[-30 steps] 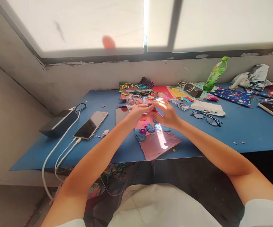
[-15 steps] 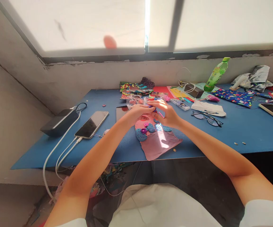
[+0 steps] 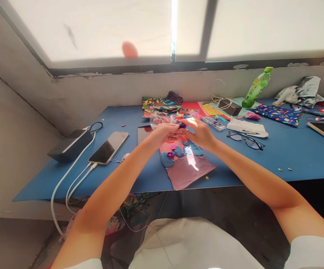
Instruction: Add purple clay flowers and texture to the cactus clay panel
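Between my two hands is a small dark purple lump (image 3: 182,126) that looks like modelling clay. My left hand (image 3: 166,132) pinches it from the left with closed fingers. From the right, my right hand (image 3: 199,132) curls around it, thumb and fingertips at its edge. Below both hands lies a pink clay-covered sheet (image 3: 190,172), its upper part partly hidden by them. Dotted blue clay shapes (image 3: 167,160) and small purple flowers (image 3: 170,155) are stuck on that sheet. A bright strip of sunlight crosses it.
On the blue table (image 3: 147,175) at left are a phone (image 3: 109,147) with cables and a black box (image 3: 70,145). Clear plastic packets (image 3: 162,118) sit beyond my hands. Glasses (image 3: 246,139), a tissue (image 3: 248,127) and a green bottle (image 3: 257,89) are to the right.
My right thumb and fingers have shifted around the purple lump, which shows more plainly now. A thin pink stick seen by my right hand earlier is out of sight.
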The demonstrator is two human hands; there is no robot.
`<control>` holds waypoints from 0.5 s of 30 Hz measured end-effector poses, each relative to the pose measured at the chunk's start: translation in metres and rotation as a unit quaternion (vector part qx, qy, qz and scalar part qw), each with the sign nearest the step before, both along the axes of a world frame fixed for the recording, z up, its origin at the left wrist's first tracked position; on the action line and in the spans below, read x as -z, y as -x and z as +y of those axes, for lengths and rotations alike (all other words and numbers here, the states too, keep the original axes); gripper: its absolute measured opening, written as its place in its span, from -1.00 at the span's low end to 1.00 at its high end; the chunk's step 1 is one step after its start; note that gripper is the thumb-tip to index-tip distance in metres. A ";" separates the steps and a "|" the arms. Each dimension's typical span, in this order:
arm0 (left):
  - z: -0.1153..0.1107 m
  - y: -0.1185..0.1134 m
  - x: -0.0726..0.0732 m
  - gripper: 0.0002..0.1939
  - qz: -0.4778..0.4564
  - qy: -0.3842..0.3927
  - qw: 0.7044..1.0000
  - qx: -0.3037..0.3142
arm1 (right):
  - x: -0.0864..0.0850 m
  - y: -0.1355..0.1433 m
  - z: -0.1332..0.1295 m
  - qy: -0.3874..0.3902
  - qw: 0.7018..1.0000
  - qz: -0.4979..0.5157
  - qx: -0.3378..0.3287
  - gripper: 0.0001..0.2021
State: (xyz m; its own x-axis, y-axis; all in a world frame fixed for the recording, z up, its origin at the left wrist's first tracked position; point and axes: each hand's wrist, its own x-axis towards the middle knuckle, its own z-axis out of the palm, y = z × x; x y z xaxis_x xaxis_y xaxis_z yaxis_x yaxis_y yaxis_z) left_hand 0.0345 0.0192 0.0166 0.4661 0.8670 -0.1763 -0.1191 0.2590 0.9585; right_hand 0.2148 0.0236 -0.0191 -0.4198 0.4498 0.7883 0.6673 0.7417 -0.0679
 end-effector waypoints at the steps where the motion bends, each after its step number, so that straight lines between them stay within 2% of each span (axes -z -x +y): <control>1: -0.001 0.000 0.000 -0.83 0.001 0.001 1.000 0.003 | 0.000 0.000 0.000 -0.009 1.000 0.001 -0.001 -0.76; 6: -0.005 -0.004 -0.001 -0.73 -0.005 0.018 0.999 0.028 | -0.001 0.001 -0.004 -0.035 0.999 0.009 -0.009 -0.80; 11: -0.006 -0.006 0.004 -0.70 -0.055 0.012 0.993 0.099 | -0.004 0.004 -0.012 -0.091 0.994 0.039 -0.037 -0.78; 15: -0.010 -0.007 0.006 -0.70 -0.100 -0.009 0.987 0.127 | -0.004 0.006 -0.018 -0.065 0.995 0.054 -0.045 -0.75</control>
